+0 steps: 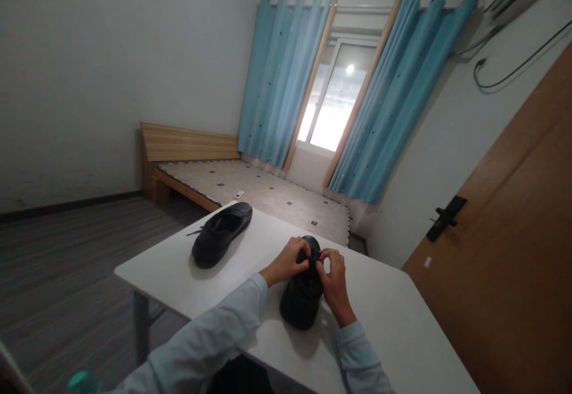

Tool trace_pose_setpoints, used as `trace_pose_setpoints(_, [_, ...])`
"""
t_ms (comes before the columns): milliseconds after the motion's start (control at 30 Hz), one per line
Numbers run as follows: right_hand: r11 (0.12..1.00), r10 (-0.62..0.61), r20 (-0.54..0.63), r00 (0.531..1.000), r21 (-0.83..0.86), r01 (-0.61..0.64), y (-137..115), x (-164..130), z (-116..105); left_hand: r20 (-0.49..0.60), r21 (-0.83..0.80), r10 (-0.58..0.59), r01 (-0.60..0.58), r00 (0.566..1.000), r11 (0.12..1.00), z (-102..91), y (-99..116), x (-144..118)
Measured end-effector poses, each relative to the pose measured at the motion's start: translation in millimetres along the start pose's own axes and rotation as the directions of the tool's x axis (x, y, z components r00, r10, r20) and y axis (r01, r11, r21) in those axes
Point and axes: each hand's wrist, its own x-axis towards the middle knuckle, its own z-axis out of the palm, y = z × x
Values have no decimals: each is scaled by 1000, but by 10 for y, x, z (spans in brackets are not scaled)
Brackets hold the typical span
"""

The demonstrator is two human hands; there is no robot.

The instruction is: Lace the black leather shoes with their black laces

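Two black shoes lie on a white table (393, 322). The nearer shoe (301, 301) sits in front of me, heel toward me. My left hand (288, 261) rests on its upper left side, fingers curled over the lace area. My right hand (334, 281) pinches at the laces (314, 258) from the right. Both hands meet over the top of that shoe. The second shoe (221, 233) lies apart at the table's far left, with a loose lace end trailing off its left side. Light blue sleeves cover both my forearms.
A wooden bed (250, 188) with a patterned mattress stands beyond the table. Blue curtains (286, 78) frame a bright window (335, 99). A wooden door (513, 251) with a black handle is on the right. Grey floor spreads to the left. A green bottle cap (79, 380) shows at the bottom left.
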Motion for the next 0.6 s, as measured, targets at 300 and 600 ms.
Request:
trace_pose_setpoints(300, [989,121,-106,987,-72,-129,-35,7,-19,4,14,5,-5,1000,1000,-15,18,-4])
trace_pose_setpoints(600, [946,324,-317,891,113,-304,157,82,-211,-23,-117,-64,61,998,991,-28,53,-32])
